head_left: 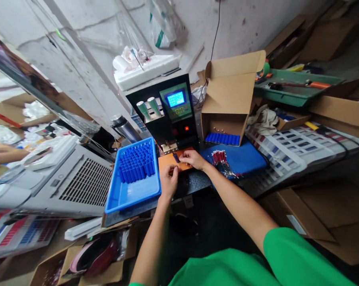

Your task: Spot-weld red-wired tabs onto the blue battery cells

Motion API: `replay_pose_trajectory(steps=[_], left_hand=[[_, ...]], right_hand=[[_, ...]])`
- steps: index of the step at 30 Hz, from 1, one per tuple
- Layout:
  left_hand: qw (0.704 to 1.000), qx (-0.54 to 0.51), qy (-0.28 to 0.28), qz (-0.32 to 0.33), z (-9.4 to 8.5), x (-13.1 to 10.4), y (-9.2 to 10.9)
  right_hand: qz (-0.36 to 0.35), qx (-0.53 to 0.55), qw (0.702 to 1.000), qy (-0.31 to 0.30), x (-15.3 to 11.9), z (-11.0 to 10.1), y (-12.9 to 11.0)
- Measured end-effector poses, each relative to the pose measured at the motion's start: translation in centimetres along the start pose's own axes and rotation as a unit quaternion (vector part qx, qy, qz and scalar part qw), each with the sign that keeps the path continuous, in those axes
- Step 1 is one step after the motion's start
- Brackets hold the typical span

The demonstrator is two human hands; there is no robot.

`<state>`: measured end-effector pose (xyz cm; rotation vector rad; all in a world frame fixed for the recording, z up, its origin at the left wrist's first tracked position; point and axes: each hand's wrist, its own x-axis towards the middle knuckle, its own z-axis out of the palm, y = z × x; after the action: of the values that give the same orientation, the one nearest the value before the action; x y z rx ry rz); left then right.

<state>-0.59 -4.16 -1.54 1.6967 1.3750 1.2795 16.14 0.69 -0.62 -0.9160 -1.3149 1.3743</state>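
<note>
Dark cylinder [176, 158], just one, sits on a flat orange board [165, 161], past the curled left hand [169, 179], whose hold is hidden, and at the fingertips of the right hand [193, 159]; whether they grasp it cannot be told. Alongside: one glossy plastic tray [128, 197] of many blue cylinders [137, 163]. Farther: one open cardboard box [229, 97], one black machine [179, 127] with two tubes [153, 106].

Head view down at hands [193, 159], seemingly tilted.

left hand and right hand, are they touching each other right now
Apart: the head view shows a bit of the orange board between the left hand and the fingertips of the right hand.
</note>
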Motion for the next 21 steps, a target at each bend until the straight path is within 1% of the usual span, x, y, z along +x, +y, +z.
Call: replay_pose_trajectory(steps=[2, 4, 6, 9, 12, 14, 15, 16, 18, 20, 21], left_hand=[[0.998, -0.057, -0.008, -0.023, 0.2, 0.5, 0.3], [0.996, -0.081, -0.012, -0.032, 0.5, 0.9, 0.4], [0.997, -0.076, -0.015, -0.031, 0.7, 1.3, 0.4], [0.999, -0.04, -0.015, -0.02, 0.9, 1.4, 0.0], [1.0, 0.016, 0.005, 0.016, 0.5, 1.1, -0.4], [0.995, 0.072, 0.025, 0.064, 0.1, 1.1, -0.7], [0.991, 0.098, 0.024, 0.092, -0.1, 1.1, -0.7], [0.986, 0.117, 0.011, 0.118, -0.2, 1.3, -0.8], [0.977, 0.137, -0.042, 0.157, -0.3, 1.8, -1.0], [0.971, 0.143, -0.092, 0.17, -0.2, 2.3, -1.3], [0.97, 0.145, -0.101, 0.167, -0.1, 2.5, -1.4]], right_hand=[[-0.008, -0.004, 1.0, -0.019, -0.1, -0.1, -0.1], [-0.016, -0.009, 1.0, -0.021, 0.0, -0.2, -0.1], [-0.026, -0.012, 0.999, -0.017, 0.1, -0.1, 0.0], [-0.033, -0.014, 0.999, -0.005, 0.2, 0.1, 0.2], [-0.021, -0.01, 1.0, 0.02, 0.1, 0.1, 0.2], [-0.007, 0.011, 0.999, 0.03, 0.0, 0.0, 0.2], [0.0, 0.028, 0.999, 0.033, 0.0, 0.0, 0.2], [0.006, 0.045, 0.998, 0.034, -0.1, -0.1, 0.1], [0.013, 0.072, 0.996, 0.04, -0.2, -0.1, 0.0], [0.016, 0.089, 0.994, 0.053, -0.2, -0.1, -0.2], [0.017, 0.094, 0.994, 0.061, -0.3, -0.1, -0.3]])
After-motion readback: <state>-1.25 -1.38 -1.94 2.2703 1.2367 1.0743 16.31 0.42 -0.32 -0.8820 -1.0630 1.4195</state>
